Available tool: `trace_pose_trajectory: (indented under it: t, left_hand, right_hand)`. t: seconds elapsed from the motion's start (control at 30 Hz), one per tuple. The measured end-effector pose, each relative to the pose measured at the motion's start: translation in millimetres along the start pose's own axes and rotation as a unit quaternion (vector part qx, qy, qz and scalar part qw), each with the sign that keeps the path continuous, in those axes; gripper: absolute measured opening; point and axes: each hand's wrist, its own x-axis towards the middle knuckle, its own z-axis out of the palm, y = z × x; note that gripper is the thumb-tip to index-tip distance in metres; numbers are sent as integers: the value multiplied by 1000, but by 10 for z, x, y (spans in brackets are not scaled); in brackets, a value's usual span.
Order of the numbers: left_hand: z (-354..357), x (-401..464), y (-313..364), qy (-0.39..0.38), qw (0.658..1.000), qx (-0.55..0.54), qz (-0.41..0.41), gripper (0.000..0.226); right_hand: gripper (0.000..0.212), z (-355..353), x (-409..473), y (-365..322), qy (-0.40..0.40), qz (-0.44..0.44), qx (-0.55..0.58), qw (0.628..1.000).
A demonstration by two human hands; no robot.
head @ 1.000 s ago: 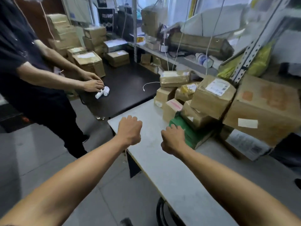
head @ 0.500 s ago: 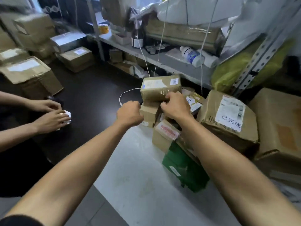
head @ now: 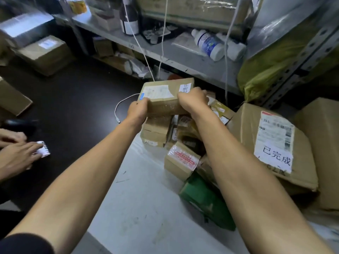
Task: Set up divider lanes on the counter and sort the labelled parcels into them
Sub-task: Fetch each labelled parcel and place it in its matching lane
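A long brown parcel (head: 163, 99) with white labels sits on top of the pile at the far end of the white counter (head: 139, 208). My left hand (head: 137, 110) grips its left end and my right hand (head: 192, 101) grips its right end. Beneath it lie several smaller taped boxes, among them one with a red-and-white label (head: 180, 162) and a green package (head: 205, 200). A large carton with a printed label (head: 275, 143) leans at the right of the pile.
A dark table (head: 77, 99) adjoins the counter on the left, where another person's hands (head: 16, 154) hold a small white item. A white cable (head: 124, 103) lies there. A metal shelf (head: 165, 52) with bottles and boxes stands behind. More cartons (head: 45, 54) sit far left.
Both my hands moved forward from above the counter to the top parcel and took hold of its two ends. My view shifted closer to the pile.
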Motion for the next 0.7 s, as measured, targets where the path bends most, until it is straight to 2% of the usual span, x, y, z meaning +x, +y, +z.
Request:
trace_pose_trajectory:
  t: [0.13, 0.23, 0.33, 0.4, 0.47, 0.53, 0.6, 0.63, 0.7]
  left_hand:
    - [-81, -113, 102, -7, 983, -181, 19, 32]
    - [-264, -269, 215, -18, 959, -280, 38, 32]
    - [-541, -346, 180, -15, 964, -252, 84, 33]
    - [-777, -394, 107, -53, 967, -224, 112, 54]
    - [-970, -198, -108, -96, 966, -196, 142, 70]
    - [-1044, -374, -224, -125, 964, -181, 148, 79]
    - [-1050, -740, -318, -155, 963, -144, 164, 72]
    - [-1040, -961, -342, -163, 962, -135, 174, 69]
    - [-1034, -1118, -493, -175, 959, -127, 185, 58]
  right_hand:
    - [67, -51, -226, -84, 25, -29, 6, 999]
    - [56, -67, -545, -57, 49, -88, 124, 987]
    - [33, -47, -876, 62, 111, -119, 272, 948]
    - [31, -55, -1056, 154, 111, -88, 368, 919]
    - [28, -109, -1232, 248, 60, -55, 414, 907]
    - [27, -138, -1432, 343, -65, -47, 417, 905]
    - [39, -79, -1683, 473, -196, -57, 390, 898]
    - [43, -15, -1793, 548, -223, -72, 374, 897]
    - [58, 119, -1987, 719, -204, -86, 344, 912]
